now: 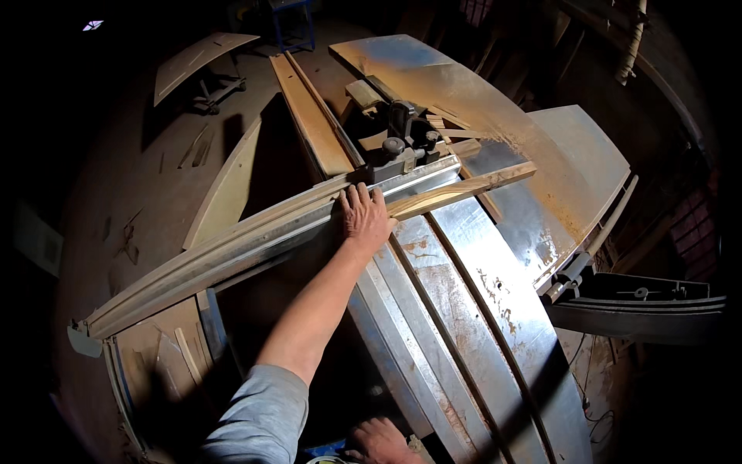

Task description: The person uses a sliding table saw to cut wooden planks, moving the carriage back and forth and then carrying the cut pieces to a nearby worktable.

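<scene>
My left hand (363,214) reaches forward over the long metal fence (290,223) of a sliding table saw. Its fingers bend over the fence's top, and its thumb lies at the near end of a wooden strip (464,190). The strip runs from that hand to the right, slanting away across the metal saw table (444,282). Low at the bottom edge, my right hand (382,441) has its fingers curled beside a dark gap; what they hold, if anything, is hidden. A black knob (393,147) and clamp-like fittings sit just beyond the fence.
Offcuts (452,122) lie behind the fence. A sawdust-covered side table (464,85) extends to the far right. A long wooden channel (313,116) stretches away at centre. A wheeled board (201,62) stands far left. A dark machine part (634,305) juts out at right. Scraps litter the floor.
</scene>
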Demonstrator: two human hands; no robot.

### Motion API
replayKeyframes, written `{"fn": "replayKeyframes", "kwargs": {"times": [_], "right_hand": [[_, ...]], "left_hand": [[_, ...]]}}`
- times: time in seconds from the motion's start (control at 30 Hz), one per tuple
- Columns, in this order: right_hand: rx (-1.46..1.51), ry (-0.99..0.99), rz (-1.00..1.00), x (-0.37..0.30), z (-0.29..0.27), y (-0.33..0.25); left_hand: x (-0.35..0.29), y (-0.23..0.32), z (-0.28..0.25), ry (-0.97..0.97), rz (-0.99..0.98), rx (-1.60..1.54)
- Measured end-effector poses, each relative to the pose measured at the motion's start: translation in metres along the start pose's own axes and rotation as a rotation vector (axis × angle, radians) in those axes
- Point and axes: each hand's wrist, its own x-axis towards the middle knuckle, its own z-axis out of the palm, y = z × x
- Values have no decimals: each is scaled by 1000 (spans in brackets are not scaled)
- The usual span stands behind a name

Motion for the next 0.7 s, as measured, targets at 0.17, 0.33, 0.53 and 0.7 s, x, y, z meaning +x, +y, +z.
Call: {"fn": "replayKeyframes", "kwargs": {"times": [0.17,0.33,0.53,0.7], "right_hand": [[6,38,-6,-1,3,1],[10,60,-35,-4,-2,-6],[2,43,27,-4,12,-1],[84,170,13,0,13,5]], "left_hand": [[7,10,-4,-77,-9,8],[8,3,1,-80,-40,33],[12,5,-10,-102,-25,16],[12,2,-7,-89,-45,-2]]}}
